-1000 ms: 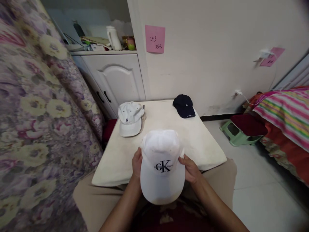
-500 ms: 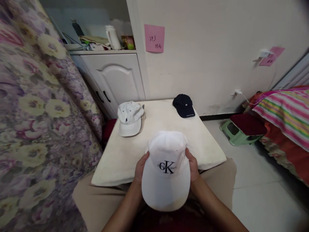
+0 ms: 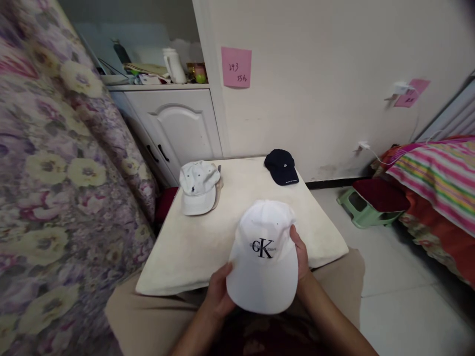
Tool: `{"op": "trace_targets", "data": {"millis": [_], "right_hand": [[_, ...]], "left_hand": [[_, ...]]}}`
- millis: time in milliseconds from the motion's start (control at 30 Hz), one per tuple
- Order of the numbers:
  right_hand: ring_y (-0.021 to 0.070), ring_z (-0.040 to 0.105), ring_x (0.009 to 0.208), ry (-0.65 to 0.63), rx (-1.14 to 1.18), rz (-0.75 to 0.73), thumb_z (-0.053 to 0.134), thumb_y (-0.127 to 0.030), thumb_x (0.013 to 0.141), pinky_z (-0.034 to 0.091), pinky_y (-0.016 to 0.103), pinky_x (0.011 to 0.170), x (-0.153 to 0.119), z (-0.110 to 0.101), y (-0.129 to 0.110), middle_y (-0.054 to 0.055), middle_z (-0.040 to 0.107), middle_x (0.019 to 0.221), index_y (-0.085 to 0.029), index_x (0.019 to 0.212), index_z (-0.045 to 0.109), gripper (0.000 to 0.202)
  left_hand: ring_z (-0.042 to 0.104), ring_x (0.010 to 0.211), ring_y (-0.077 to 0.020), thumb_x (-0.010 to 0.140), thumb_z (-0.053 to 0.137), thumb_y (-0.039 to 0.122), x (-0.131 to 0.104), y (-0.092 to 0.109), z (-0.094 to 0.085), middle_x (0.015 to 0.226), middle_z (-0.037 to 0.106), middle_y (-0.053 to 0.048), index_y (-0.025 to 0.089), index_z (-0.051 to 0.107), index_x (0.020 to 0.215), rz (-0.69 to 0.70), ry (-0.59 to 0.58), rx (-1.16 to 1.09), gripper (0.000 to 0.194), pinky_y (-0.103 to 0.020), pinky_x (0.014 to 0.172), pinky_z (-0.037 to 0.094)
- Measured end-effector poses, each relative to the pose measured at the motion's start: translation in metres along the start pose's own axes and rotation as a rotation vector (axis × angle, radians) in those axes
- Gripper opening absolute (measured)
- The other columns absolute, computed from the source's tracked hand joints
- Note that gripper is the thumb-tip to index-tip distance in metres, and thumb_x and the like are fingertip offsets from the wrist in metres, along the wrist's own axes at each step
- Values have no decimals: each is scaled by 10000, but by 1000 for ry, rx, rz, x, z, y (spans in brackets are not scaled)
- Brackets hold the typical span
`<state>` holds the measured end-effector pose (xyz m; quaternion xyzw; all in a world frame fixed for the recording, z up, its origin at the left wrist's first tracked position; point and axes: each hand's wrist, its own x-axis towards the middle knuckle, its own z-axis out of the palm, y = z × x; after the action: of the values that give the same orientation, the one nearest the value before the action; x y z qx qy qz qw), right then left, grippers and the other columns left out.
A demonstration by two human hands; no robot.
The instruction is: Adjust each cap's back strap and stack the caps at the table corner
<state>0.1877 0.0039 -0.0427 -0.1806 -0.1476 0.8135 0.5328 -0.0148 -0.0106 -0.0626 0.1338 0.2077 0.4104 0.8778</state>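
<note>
A white cap [image 3: 264,257] with black "CK" lettering is held above the table's near edge, its brim toward me. My left hand [image 3: 221,289] grips the brim's left side, thumb on top and fingers hidden beneath. On the other side, my right hand [image 3: 301,254] is closed on the cap's right edge, its thumb showing. A pale cap [image 3: 199,185] with a small dark logo rests at the table's left, partly over a beige item. The dark navy cap [image 3: 282,167] lies at the far right corner.
The table [image 3: 174,257] has a cream cover and stands against the wall. A white cabinet [image 3: 181,128] is behind it, a floral curtain [image 3: 74,198] hangs at left, and a green stool [image 3: 371,202] with a red top stands at right beside the bed.
The white cap has moved slightly right and turned a little. My left hand has slid from the cap's side down to its brim. My right hand has shifted slightly right with the cap.
</note>
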Motion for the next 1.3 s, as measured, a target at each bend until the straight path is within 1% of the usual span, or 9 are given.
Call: {"op": "trace_targets", "data": {"millis": [167, 333, 467, 600, 733, 867, 1100, 1200, 1300], "right_hand": [[318, 668, 1139, 35, 65, 4, 460, -710, 892, 489, 504, 1003, 4, -16, -4, 118, 759, 1151, -179, 1271, 659, 682], [212, 704, 1088, 151, 117, -170, 677, -503, 855, 487, 359, 1053, 10, -42, -13, -3, 796, 1053, -235, 1085, 738, 358], [218, 740, 986, 269, 107, -203, 739, -367, 813, 545, 357, 995, 14, -71, -20, -8, 810, 958, -242, 979, 763, 209], [235, 723, 1031, 291, 53, -237, 760, -279, 772, 573, 375, 951, 21, -95, -22, 9, 782, 1099, -252, 1069, 749, 299], [226, 720, 1013, 303, 13, -218, 822, -343, 730, 569, 328, 923, 34, -104, -11, 27, 786, 1073, -228, 1024, 758, 322], [216, 730, 911, 294, -52, -189, 866, -354, 707, 565, 344, 898, 42, -103, 6, 83, 793, 974, -168, 960, 762, 331], [207, 711, 881, 291, -155, -199, 894, -345, 691, 545, 370, 887, 40, -105, 13, 96, 779, 958, -158, 985, 755, 376], [191, 703, 861, 277, -146, -185, 894, -347, 694, 543, 348, 874, 40, -107, 13, 85, 775, 942, -162, 984, 756, 371], [179, 697, 837, 268, -142, -167, 891, -351, 701, 537, 345, 883, 41, -108, 13, 80, 772, 933, -167, 987, 756, 366]], "left_hand": [[711, 1064, -298, 758, 696, 92, -11, -10, 6, 1063, 787, -87, 162, 715, 1150, 52, -1, 107, 399, -380, 988, 527], [686, 1107, -343, 711, 690, 105, -18, 2, 6, 1071, 784, -80, 201, 738, 1115, 73, -31, 188, 418, -401, 949, 542], [693, 1086, -356, 707, 664, 101, -24, 10, -2, 1120, 765, -120, 174, 718, 1173, 72, -61, 215, 475, -425, 926, 544], [718, 1024, -341, 711, 654, 106, -30, 16, -14, 1116, 761, -152, 136, 690, 1216, 75, -53, 226, 507, -386, 856, 566], [725, 1013, -333, 700, 646, 104, -29, 36, -22, 1115, 760, -157, 107, 623, 1296, 89, -77, 262, 597, -362, 817, 579], [720, 1034, -336, 726, 654, 104, -2, 93, 0, 1155, 748, -165, 93, 527, 1389, 176, -109, 372, 675, -379, 829, 592], [642, 1189, -334, 692, 692, 90, 81, 262, 67, 1269, 704, -143, 96, 506, 1403, 692, -77, 502, 735, -425, 1014, 534], [645, 1192, -286, 726, 695, 94, 105, 305, 54, 1303, 686, -132, 118, 533, 1375, 816, 54, 517, 669, -380, 1024, 533], [691, 1108, -255, 753, 697, 76, 112, 313, 11, 1216, 725, -147, 82, 530, 1361, 796, 164, 519, 630, -326, 956, 575]]}}
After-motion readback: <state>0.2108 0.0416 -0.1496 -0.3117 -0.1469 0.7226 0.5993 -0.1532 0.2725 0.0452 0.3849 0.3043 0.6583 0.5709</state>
